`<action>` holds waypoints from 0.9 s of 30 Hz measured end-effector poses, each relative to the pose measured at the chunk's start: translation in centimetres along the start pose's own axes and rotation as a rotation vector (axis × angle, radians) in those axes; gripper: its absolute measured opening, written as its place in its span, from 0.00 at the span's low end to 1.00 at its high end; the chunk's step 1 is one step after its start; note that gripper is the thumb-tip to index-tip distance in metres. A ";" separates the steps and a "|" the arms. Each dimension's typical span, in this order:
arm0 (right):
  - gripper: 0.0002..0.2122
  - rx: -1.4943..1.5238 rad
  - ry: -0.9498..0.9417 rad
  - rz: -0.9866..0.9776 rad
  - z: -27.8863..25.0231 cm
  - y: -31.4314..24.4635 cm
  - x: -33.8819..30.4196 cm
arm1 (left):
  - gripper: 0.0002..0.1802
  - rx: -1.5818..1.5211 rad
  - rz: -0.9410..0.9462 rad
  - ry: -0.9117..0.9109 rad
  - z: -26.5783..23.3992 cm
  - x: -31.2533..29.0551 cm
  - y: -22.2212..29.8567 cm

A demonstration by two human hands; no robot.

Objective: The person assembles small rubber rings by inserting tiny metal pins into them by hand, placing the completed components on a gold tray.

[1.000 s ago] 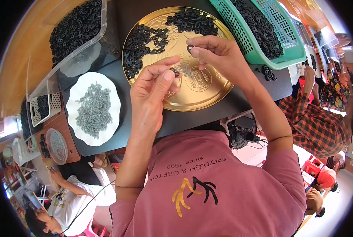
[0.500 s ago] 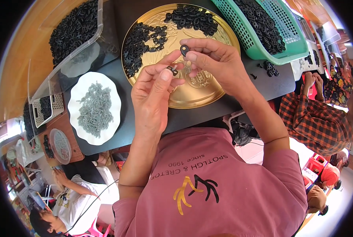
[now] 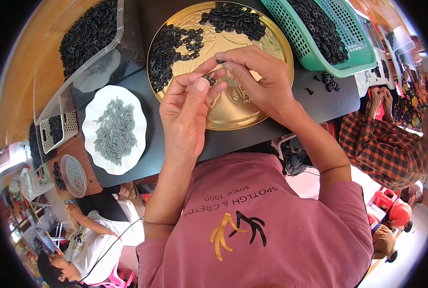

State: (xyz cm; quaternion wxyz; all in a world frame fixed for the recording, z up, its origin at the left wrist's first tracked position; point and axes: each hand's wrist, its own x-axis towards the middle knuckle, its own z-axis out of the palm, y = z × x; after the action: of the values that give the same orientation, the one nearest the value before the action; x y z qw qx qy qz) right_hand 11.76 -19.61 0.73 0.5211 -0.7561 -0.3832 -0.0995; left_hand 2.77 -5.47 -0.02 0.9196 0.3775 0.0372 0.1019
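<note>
Over a round gold tray (image 3: 218, 124), both my hands are raised close together, fingertips almost meeting. My left hand (image 3: 182, 113) pinches a small black plastic piece (image 3: 208, 79) with a hole between thumb and fingers. A second small black oval piece (image 3: 220, 61), seen nearly edge-on, is gripped by the thumb and forefinger of my right hand (image 3: 266, 77), just above the first. Fingers hide parts of both pieces. Two heaps of black plastic pieces lie on the tray: openwork ones (image 3: 168, 55) at the left and rounded ones (image 3: 233, 21) at the far side.
Left of the tray, a scalloped white plate (image 3: 91, 115) holds small grey spring-like pieces (image 3: 115, 129). A clear bin (image 3: 120, 36) and a green basket (image 3: 314, 62) hold more black parts. Loose black pieces (image 3: 330, 81) lie near the basket. Other people sit at both sides.
My right hand has shifted slightly left, and its oval piece has turned from face-on to nearly edge-on. The left hand's piece has risen a little.
</note>
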 end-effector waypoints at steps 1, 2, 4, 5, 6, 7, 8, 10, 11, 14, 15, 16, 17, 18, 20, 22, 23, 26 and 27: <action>0.09 -0.035 0.020 -0.041 0.1 0.1 -0.1 | 0.07 0.005 0.010 0.003 0.0 0.0 -0.1; 0.09 -0.034 0.020 -0.041 0.1 0.0 -0.1 | 0.07 0.010 0.021 0.007 -0.1 0.0 -0.1; 0.08 0.031 -0.009 -0.034 0.0 -0.1 0.0 | 0.07 0.016 0.026 0.009 -0.1 0.0 -0.2; 0.08 0.032 -0.009 -0.033 0.0 -0.2 -0.1 | 0.07 0.022 0.032 0.010 -0.1 0.0 -0.2; 0.08 0.120 -0.011 0.070 0.1 -0.4 -0.2 | 0.07 0.023 0.031 0.011 -0.1 0.0 -0.2; 0.08 0.206 -0.011 0.173 0.1 -0.5 -0.3 | 0.07 0.017 0.035 0.010 -0.1 0.0 -0.2; 0.08 0.205 -0.010 0.173 0.3 -0.6 -0.4 | 0.07 0.012 0.040 0.010 0.0 0.1 -0.2; 0.10 0.374 0.060 0.300 0.6 -0.5 -0.6 | 0.07 0.008 0.041 0.008 0.0 0.1 -0.2; 0.10 0.374 0.060 0.301 0.5 -0.5 -0.6 | 0.07 0.004 0.044 0.007 0.1 0.1 -0.2; 0.11 0.304 0.021 0.304 0.2 -0.7 -0.4 | 0.07 0.000 0.047 0.010 0.2 0.1 0.0; 0.11 0.257 0.018 0.272 0.2 -0.7 -0.4 | 0.07 0.001 0.047 0.011 0.1 0.2 0.0; 0.12 0.208 0.017 0.240 0.1 -0.8 -0.4 | 0.07 0.002 0.049 0.012 0.1 0.2 0.0; 0.12 0.208 0.018 0.241 0.1 -0.8 -0.4 | 0.07 0.003 0.051 0.013 0.0 0.3 0.1; 0.11 0.201 0.032 0.235 0.2 -0.8 -0.5 | 0.07 0.003 0.050 0.012 0.0 0.3 0.2; 0.11 0.193 0.048 0.229 0.2 -0.6 -0.6 | 0.07 0.024 0.066 0.009 0.0 0.4 0.3; 0.09 0.197 0.049 0.259 0.2 -0.4 -0.7 | 0.07 0.034 0.066 0.009 0.0 0.5 0.4; 0.09 0.197 0.050 0.260 0.2 -0.5 -0.7 | 0.07 0.043 0.069 0.009 0.0 0.5 0.4; 0.09 0.263 0.025 0.366 -0.1 -0.9 -0.6 | 0.07 0.038 0.052 0.013 0.0 0.5 0.4; 0.09 0.406 0.008 0.479 -0.2 -0.9 -0.5 | 0.07 0.039 0.053 0.013 0.0 0.5 0.4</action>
State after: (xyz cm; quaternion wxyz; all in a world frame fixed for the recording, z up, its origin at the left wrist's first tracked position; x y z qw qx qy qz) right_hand 10.87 -19.81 1.19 0.6716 -0.7049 -0.2043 0.1018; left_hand 3.16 -5.06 0.26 0.9089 0.3953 0.0353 0.1278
